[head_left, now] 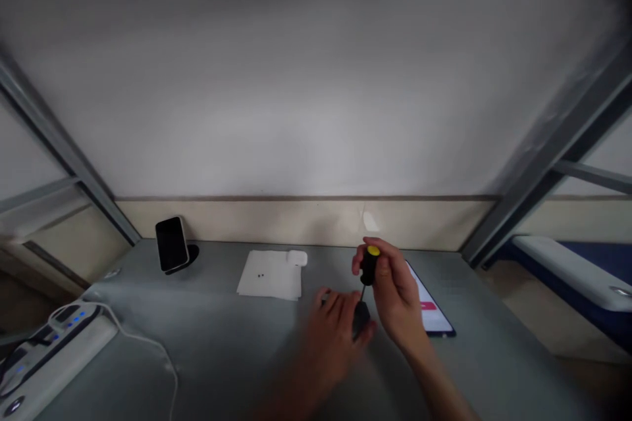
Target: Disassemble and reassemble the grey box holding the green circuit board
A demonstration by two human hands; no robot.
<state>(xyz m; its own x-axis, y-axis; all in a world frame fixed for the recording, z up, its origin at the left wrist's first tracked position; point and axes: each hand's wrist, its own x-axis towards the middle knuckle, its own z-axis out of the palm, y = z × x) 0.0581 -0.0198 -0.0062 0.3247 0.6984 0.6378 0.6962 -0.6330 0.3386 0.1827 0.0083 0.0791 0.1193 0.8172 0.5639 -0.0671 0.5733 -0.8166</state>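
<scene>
From where I stand, a person works bare-handed over a grey counter (222, 355). The right grip (392, 286) is narrow, wrapped around a screwdriver (368, 268), its handle black with a yellow end. The left grip (336, 322), lower and a little to the left of the right one, is curled around a small dark object (361, 320), much of it hidden. The screwdriver's shaft runs down from the right grip to that object; whether the tip sits in anything is too small to tell. The step in hand looks like driving or loosening something in the dark object; I cannot tell which. The next move seems to call for a steady left grip and a turn of the handle with the tip kept in line.

The screwdriver's long axis is near upright, tip down, yellow end up and leaning slightly right. The dark object's long axis I cannot make out. Beyond and left of the left grip lies white paper (276, 284) bearing two tiny dark pieces (263, 275); just right of the right grip lies a tablet (437, 319) with a lit screen.
</scene>
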